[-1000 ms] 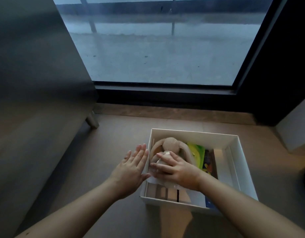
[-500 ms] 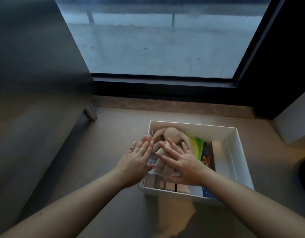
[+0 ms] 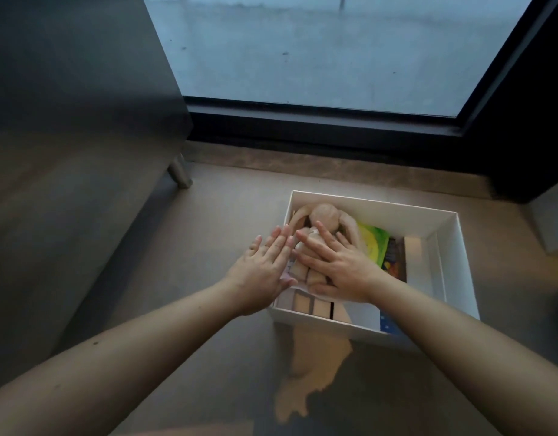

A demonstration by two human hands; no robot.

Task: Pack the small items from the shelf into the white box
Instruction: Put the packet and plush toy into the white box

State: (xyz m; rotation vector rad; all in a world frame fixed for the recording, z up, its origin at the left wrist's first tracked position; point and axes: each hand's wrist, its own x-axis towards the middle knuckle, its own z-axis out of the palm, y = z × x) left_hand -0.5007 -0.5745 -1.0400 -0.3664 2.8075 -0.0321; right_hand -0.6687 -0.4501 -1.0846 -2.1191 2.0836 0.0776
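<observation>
1. Right grip point(image 3: 343, 269) lies flat, palm down, fingers straight and spread, pressing on the toy rabbit point(image 3: 326, 214).
2. Left grip point(image 3: 262, 272) is flat too, fingers straight and close together, over the left wall of the white box point(image 3: 381, 217), just beside the right one.
3. Both bare forearms reach forward.
4. The rabbit lies inside the box, above wooden blocks point(image 3: 312, 305), beside a green book point(image 3: 373, 243).
5. The box sits on the floor point(image 3: 208, 247) below a window point(image 3: 318, 51).

white box point(image 3: 453, 256) on floor point(image 3: 208, 278)

Both forearms point(image 3: 145, 354) are bare, the left lightly freckled.
</observation>
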